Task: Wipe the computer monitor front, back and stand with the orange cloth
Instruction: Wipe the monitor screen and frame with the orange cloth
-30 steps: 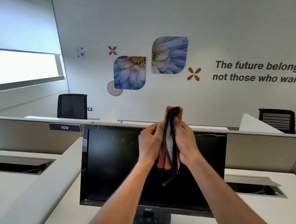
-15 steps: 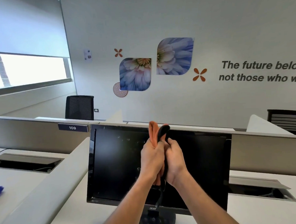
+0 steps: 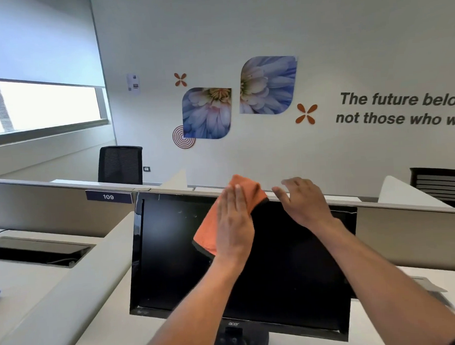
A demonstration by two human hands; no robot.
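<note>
Head view only. The monitor sits on the desk toward its back edge, close up by the partition. The stand is only partly in shot at the bottom. The cloth is spread on the upper middle of the monitor front, with its top corner poking above the top edge. The left hand lies flat on it, fingers straight and together, pressing it to the front; no pinch, nothing curled round it. The right hand is just beside it at the top edge, fingers spread and loose, holding nothing; can't tell if it touches the bezel. Handling, my read: the cloth is light, soft and limp, with a dark hem. Under a flat palm it holds by friction only and will likely bunch or slip on a fast stroke, so fold it into a pad or hook a thumb over one edge. The front looks glossy and probably flexes, so use light, even pressure. The monitor is likely top-heavy on that small stand and may tilt or skid when pushed. Brace with the free hand on the top edge or a side bezel, not the panel. Back and stand not yet done.
</note>
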